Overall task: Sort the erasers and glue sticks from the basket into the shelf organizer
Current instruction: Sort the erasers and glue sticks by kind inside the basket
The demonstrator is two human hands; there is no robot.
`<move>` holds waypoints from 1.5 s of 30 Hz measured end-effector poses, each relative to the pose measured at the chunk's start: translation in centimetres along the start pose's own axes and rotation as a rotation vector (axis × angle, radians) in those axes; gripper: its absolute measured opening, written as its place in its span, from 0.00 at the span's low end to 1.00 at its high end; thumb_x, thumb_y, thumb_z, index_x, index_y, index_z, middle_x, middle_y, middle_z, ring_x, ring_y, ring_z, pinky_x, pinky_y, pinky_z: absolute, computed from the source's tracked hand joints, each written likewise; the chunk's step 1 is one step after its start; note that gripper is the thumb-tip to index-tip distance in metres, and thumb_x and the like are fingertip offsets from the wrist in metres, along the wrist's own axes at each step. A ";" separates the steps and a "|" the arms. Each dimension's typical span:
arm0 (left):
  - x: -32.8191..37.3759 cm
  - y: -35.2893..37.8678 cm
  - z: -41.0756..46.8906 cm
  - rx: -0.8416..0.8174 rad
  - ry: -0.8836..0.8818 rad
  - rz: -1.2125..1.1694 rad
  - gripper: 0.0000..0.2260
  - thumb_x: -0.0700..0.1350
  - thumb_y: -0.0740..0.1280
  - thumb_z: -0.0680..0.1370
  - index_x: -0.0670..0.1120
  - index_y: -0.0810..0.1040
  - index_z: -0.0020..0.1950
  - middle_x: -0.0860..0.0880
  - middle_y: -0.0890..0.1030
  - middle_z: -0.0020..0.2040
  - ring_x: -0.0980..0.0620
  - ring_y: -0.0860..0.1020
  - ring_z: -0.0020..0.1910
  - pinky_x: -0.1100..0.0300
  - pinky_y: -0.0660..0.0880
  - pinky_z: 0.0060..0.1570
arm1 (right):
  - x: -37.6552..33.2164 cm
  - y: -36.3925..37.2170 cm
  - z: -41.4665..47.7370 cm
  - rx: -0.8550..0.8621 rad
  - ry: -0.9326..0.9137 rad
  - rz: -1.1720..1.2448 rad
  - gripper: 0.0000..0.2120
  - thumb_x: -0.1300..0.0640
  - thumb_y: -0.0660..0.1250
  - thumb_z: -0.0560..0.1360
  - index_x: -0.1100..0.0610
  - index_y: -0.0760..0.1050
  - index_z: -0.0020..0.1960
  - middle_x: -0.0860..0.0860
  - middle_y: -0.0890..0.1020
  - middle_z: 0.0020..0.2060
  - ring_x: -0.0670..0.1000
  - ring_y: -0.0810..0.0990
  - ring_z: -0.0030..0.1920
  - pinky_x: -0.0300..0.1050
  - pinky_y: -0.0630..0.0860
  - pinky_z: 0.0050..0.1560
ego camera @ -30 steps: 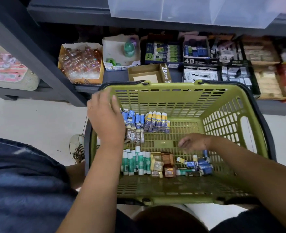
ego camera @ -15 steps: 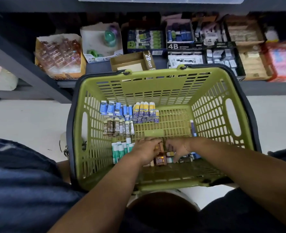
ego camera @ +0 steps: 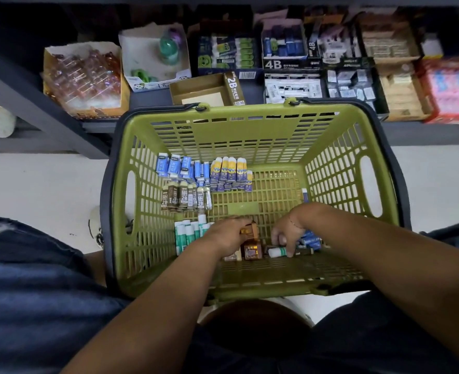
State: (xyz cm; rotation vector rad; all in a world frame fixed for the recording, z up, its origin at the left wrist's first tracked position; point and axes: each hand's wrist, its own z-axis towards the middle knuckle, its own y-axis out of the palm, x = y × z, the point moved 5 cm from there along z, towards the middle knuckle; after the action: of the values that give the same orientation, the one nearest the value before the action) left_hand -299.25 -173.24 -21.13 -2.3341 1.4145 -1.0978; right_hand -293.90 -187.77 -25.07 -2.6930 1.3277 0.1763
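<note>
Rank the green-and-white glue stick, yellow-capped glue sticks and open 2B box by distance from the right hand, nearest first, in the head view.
1. green-and-white glue stick: at the right hand's fingertips, near side of the basket.
2. yellow-capped glue sticks: far side of the basket floor.
3. open 2B box: on the shelf beyond the basket.

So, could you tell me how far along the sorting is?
Early. Sorted rows of erasers and glue sticks lie in the basket. The left hand holds a brown packet, the right hand pinches a green glue stick. The 2B box on the shelf looks empty.
</note>
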 end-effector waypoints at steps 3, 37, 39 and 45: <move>-0.2 0.1 0.2 -0.003 -0.011 -0.016 0.22 0.46 0.62 0.82 0.55 0.64 0.75 0.48 0.67 0.74 0.45 0.69 0.69 0.54 0.67 0.67 | 0.0 0.3 0.3 -0.058 0.025 -0.052 0.28 0.53 0.67 0.77 0.55 0.62 0.74 0.53 0.68 0.69 0.55 0.70 0.64 0.50 0.70 0.63; 1.8 -2.8 -1.1 0.326 -0.255 -1.258 0.06 0.42 0.68 0.78 0.44 0.75 0.54 0.44 0.81 0.53 0.48 0.82 0.47 0.58 0.81 0.44 | -2.3 -5.6 -4.2 0.575 -0.267 1.033 0.24 0.58 0.77 0.67 0.59 0.71 0.59 0.56 0.79 0.55 0.53 0.81 0.46 0.45 0.80 0.46; 1.1 -3.1 -1.5 0.320 -0.257 -1.227 0.09 0.41 0.68 0.78 0.44 0.75 0.57 0.43 0.80 0.54 0.47 0.81 0.47 0.60 0.81 0.40 | -2.7 -5.3 -4.0 0.532 -0.339 1.092 0.18 0.61 0.75 0.70 0.59 0.72 0.55 0.55 0.76 0.54 0.51 0.81 0.46 0.41 0.80 0.44; -1.9 -4.0 -2.5 0.191 -0.305 -1.033 0.17 0.41 0.70 0.77 0.42 0.74 0.65 0.45 0.81 0.54 0.50 0.80 0.48 0.59 0.80 0.44 | -3.2 -4.6 -4.0 0.427 -0.422 1.209 0.05 0.62 0.68 0.76 0.57 0.72 0.48 0.55 0.76 0.50 0.47 0.80 0.44 0.38 0.79 0.41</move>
State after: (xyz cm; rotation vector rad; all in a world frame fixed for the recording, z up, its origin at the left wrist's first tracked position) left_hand -298.75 -169.06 -18.25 -2.9159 -0.0833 -0.9026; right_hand -291.97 -183.19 -20.33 -1.1421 2.2560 0.4577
